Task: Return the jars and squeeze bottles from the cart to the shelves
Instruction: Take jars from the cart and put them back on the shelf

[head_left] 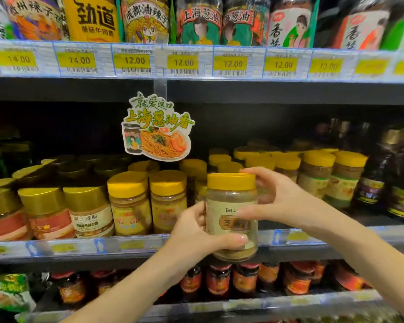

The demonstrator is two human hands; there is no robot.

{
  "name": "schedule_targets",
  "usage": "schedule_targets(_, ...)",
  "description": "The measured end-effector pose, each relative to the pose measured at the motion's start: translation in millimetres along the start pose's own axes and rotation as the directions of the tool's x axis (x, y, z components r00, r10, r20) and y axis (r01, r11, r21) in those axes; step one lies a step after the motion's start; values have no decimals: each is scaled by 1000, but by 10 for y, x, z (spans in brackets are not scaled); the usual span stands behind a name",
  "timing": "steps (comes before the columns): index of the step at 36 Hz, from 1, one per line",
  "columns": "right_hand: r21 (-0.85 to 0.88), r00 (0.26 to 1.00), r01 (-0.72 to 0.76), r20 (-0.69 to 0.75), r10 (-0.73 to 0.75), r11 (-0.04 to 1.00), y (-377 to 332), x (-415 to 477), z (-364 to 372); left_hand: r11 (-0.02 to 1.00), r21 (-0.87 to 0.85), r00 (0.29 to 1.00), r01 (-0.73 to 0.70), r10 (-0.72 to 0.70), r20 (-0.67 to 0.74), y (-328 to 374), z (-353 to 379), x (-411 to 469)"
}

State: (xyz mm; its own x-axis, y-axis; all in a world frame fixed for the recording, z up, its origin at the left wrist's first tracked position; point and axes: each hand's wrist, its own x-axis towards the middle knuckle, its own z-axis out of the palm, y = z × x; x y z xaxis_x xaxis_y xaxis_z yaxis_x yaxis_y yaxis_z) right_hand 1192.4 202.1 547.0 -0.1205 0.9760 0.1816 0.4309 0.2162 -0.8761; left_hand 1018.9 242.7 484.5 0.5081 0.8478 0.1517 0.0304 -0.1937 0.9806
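Observation:
A clear jar with a yellow lid [231, 201] and a pale label is held upright in front of the middle shelf [131, 247]. My left hand [194, 234] grips its lower left side, thumb across the bottom of the label. My right hand [273, 197] holds it from the right, fingers curled over the lid's edge and thumb on the label. The jar hangs just before a gap in the front row, between yellow-lidded jars [168, 199] on its left and more of them [317, 173] on its right.
The top shelf carries tall sauce jars [147, 17] above yellow price tags [183, 62]. A cardboard noodle sign [158, 129] hangs down over the middle shelf. Gold-lidded jars [44, 210] stand left, dark bottles [378, 183] right, red-labelled jars [245, 278] on the shelf below.

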Motion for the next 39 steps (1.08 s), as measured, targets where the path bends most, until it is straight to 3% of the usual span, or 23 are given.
schedule_targets(9, -40, 999, 1, -47, -3, 999, 101, -101, -99, 1000, 16, 995, -20, 19, 94, -55, 185, 13)
schedule_targets(17, -60, 978, 178, -99, -183, 982, -44, -84, -141, 991, 9, 984, -132, 130, 121, -9, 159, 35)
schedule_targets(24, -55, 941, 298, -154, -303, 953, -107, -30, -301, 979, 93, 970, -184, 165, 179, -22, 20, 45)
schedule_targets(27, -26, 921, 318, -227, -315, 948, -31, 15, -386, 956, 207, 970, -206, 172, 174, -98, -132, -13)
schedule_targets(30, -38, 918, 293, -268, -293, 955, 95, 99, -454, 848, 472, 968, -240, 169, 187, -143, -283, -98)
schedule_targets(33, -41, 923, 244, -297, -245, 969, 266, 192, -496, 575, 767, 958, -285, 152, 242, -197, -435, -153)
schedule_targets(35, -19, 929, 210, -307, -205, 978, 405, 256, -507, 428, 855, 957, -291, 123, 264, -216, -515, -193)
schedule_targets(39, 39, 932, 167, -332, -145, 985, 637, 355, -468, 342, 902, 964, -263, 58, 259, -178, -581, -236)
